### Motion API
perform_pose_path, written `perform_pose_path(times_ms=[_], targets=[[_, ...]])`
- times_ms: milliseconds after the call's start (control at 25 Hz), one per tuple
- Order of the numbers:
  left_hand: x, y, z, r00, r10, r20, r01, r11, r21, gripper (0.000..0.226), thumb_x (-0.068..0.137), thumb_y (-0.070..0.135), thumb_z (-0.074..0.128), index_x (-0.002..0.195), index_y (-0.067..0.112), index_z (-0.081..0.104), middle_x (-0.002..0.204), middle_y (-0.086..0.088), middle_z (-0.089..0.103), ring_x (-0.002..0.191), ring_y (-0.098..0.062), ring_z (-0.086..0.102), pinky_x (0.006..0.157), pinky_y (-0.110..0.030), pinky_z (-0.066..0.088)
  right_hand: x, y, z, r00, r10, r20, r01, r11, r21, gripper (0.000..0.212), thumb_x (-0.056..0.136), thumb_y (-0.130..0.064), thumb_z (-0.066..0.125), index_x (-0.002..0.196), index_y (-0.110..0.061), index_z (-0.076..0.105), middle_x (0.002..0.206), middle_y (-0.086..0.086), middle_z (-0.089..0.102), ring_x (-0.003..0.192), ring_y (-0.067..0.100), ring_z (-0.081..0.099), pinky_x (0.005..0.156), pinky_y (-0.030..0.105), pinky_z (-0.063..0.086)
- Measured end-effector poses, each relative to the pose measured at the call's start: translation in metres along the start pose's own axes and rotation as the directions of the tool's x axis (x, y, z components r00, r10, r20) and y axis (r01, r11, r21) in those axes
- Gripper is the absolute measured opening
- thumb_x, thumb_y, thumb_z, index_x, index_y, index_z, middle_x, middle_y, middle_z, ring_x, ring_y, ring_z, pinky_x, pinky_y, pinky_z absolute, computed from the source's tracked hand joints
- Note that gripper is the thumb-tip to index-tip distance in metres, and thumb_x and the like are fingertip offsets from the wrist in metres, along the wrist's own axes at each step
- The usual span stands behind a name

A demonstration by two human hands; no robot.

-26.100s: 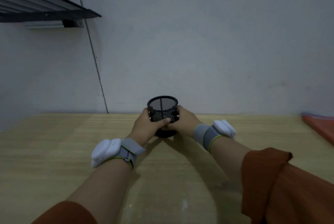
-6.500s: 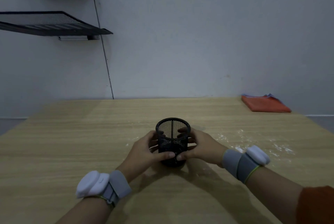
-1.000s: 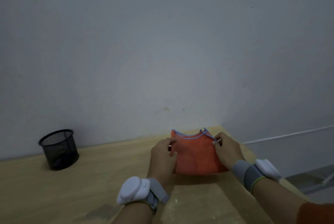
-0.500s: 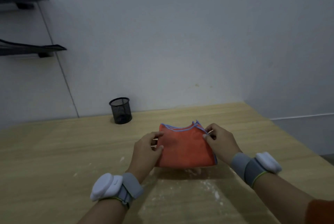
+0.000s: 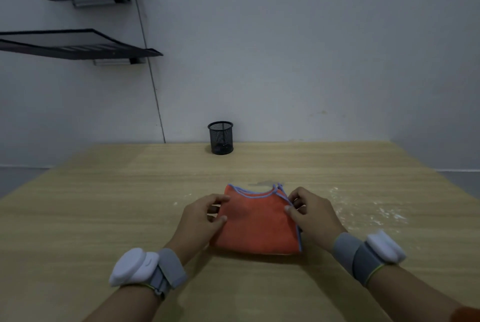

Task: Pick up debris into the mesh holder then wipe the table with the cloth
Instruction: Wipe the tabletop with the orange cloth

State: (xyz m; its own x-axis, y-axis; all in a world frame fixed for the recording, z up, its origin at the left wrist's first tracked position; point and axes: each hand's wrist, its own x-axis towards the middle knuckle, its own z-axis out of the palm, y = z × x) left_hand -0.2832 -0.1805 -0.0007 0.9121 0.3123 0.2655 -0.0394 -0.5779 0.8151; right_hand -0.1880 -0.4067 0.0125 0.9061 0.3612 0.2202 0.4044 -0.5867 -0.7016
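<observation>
Up at ten o'clock, two dark wire-mesh wall shelves (image 5: 78, 46) jut from the pale grey wall (image 5: 298, 49), one above the other. Below them the light wooden table (image 5: 91, 217) spreads across the whole lower half of the view.

At seven o'clock a bare forearm comes in wearing a grey wrist strap with a white rounded pod (image 5: 135, 266). The left hand (image 5: 198, 220) at its end is closed on the left edge of the folded orange cloth with pale blue trim (image 5: 255, 223), thumb on top of the fabric and fingers curled at the edge.

The cloth sits just below the middle of the view, between the two hands; its near edge looks to rest on the tabletop while the far, trimmed edge stands a little raised. Straight beyond it at twelve o'clock, well apart and close against the wall, the small black cylindrical mesh holder (image 5: 220, 137) stands upright on the table; something dark lies in its bottom, too dim to make out.

The right hand (image 5: 310, 214) pinches the cloth's right edge near the blue trim, thumb and fingertips closed on it. Its wrist carries a matching grey strap and white pod (image 5: 384, 246). At three o'clock, a scatter of white powdery debris (image 5: 381, 214) lies on the bare wood beside that hand.
</observation>
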Motion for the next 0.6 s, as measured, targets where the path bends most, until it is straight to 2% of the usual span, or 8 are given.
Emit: perform_pose_path(times_ms=[80, 240, 400, 520, 600], targets=[[-0.013, -0.009, -0.012, 1.0, -0.014, 0.009, 0.014, 1.0, -0.011, 0.042, 0.078, -0.012, 0.065, 0.107, 0.018, 0.066, 0.102, -0.008, 0.068, 0.088, -0.019, 0.066, 0.07, -0.017, 0.053, -0.009, -0.007, 0.011, 0.999, -0.026, 0.027, 0.026, 1.0, 0.018, 0.017, 0.084, -0.014, 0.066, 0.08, -0.025, 0.054, 0.069, -0.009, 0.058, 0.06, 0.003, 0.056, 0.048, 0.003, 0.039], [-0.029, -0.018, -0.027, 1.0, 0.001, 0.023, -0.001, 1.0, -0.032, 0.043, 0.076, -0.011, 0.069, 0.097, 0.026, 0.064, 0.1, -0.008, 0.068, 0.083, -0.018, 0.066, 0.067, -0.018, 0.054, -0.022, -0.014, 0.022, 0.996, -0.049, 0.071, 0.046, 0.998, 0.044, 0.018, 0.084, -0.014, 0.067, 0.079, -0.025, 0.054, 0.07, -0.007, 0.06, 0.062, 0.007, 0.057, 0.052, 0.009, 0.04], [-0.037, -0.021, -0.038, 0.999, 0.018, 0.046, -0.018, 1.0, -0.009, 0.038, 0.074, -0.002, 0.075, 0.091, 0.028, 0.06, 0.093, -0.005, 0.069, 0.07, -0.012, 0.065, 0.063, -0.02, 0.055, -0.029, -0.018, 0.023, 0.993, -0.051, 0.109, 0.057, 0.997, -0.046, 0.015, 0.083, -0.017, 0.066, 0.089, -0.023, 0.053, 0.075, -0.007, 0.06, 0.065, 0.007, 0.057, 0.056, 0.012, 0.042], [-0.035, -0.025, -0.043, 0.999, 0.043, -0.033, -0.04, 0.995, 0.091, 0.031, 0.077, 0.009, 0.077, 0.091, 0.023, 0.053, 0.083, 0.001, 0.066, 0.059, -0.003, 0.061, 0.055, -0.012, 0.048, -0.03, -0.023, 0.025, 0.993, -0.108, 0.038, 0.114, 0.958, -0.265, 0.026, 0.085, -0.026, 0.061, 0.108, -0.025, 0.05, 0.102, -0.004, 0.054, 0.09, 0.015, 0.056, 0.074, 0.026, 0.049], [-0.03, -0.026, -0.045, 0.991, 0.064, -0.119, -0.042, 0.983, 0.18, 0.024, 0.081, 0.013, 0.072, 0.096, 0.018, 0.054, 0.086, 0.0, 0.067, 0.07, -0.007, 0.063, 0.063, -0.016, 0.047, -0.03, -0.03, 0.03, 0.968, -0.252, -0.001, 0.238, 0.917, -0.319, 0.032, 0.085, -0.025, 0.058, 0.116, -0.023, 0.051, 0.116, -0.001, 0.05, 0.107, 0.018, 0.05, 0.088, 0.03, 0.047]])
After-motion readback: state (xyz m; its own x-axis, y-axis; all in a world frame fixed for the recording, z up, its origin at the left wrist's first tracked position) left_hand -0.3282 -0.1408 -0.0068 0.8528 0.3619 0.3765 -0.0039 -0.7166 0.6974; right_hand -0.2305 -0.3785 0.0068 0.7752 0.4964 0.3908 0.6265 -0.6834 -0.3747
